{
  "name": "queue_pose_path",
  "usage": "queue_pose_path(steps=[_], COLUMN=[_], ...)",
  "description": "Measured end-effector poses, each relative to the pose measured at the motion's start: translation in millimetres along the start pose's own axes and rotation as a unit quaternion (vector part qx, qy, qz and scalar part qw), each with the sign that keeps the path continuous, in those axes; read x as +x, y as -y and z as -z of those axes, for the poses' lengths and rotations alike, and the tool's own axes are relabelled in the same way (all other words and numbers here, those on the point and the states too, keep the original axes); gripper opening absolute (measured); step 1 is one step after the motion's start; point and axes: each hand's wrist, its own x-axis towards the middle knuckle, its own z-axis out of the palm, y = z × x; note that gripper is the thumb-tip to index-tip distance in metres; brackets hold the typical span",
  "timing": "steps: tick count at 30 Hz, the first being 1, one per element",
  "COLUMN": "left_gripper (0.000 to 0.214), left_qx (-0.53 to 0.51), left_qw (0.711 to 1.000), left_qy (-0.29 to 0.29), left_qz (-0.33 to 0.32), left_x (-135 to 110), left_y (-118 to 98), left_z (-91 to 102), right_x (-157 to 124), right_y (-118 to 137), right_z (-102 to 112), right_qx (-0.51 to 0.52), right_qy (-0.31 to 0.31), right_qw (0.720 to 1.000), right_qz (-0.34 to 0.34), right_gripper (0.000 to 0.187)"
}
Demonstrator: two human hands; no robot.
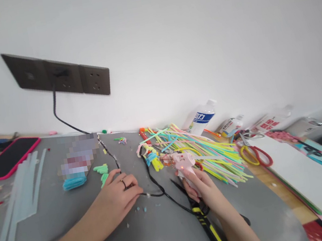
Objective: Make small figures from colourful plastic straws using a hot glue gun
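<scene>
"Gripping the pink glue gun [183,160], my right hand [197,184] is wrapped round its handle, just right of centre in the frame, and an orange light glows on it!"

"And the left?"

"My left hand [119,193], lower left of centre, lies over the black cord [153,195], fingers bent and close together; whether they pinch it, I can't tell."

"What's close by?"

"A black-and-yellow tool [212,231], bottom of the frame, beside my right wrist! Fuzzy pastel stems [216,154] fan out right of centre. Green fuzzy pieces [102,170] sit just past my left fingers, a blue bundle [75,181] to their left."

"Further out?"

"Pale strips [26,192] and a pink-edged phone [8,158] at the left; red-and-yellow-handled scissors [269,158] over on the right; and upper left, the dark socket panel [95,79] on the wall [147,36]!"
</scene>
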Motion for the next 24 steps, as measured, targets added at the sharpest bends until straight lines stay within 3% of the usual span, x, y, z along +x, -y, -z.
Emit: queue_pose_path(steps=[16, 24], left_gripper=[0.025, 0.025], left_qx=[0.002, 0.008], left_qw=[1.0, 1.0], left_qy=[0.004, -0.001], left_qz=[-0.001, 0.0], left_x=[0.6, 1.4], left_y=[-1.1, -1.9], left_z=[1.0, 1.5], right_x=[-1.7, -6.0], right_y=[-2.2, -2.4], right_z=[0.3, 3.7], right_qx=[-0.042, -0.002], right_qy=[-0.005, -0.012], right_qw=[0.999, 0.999], right_qz=[0.012, 0.046], right_gripper=[0.047, 0.045])
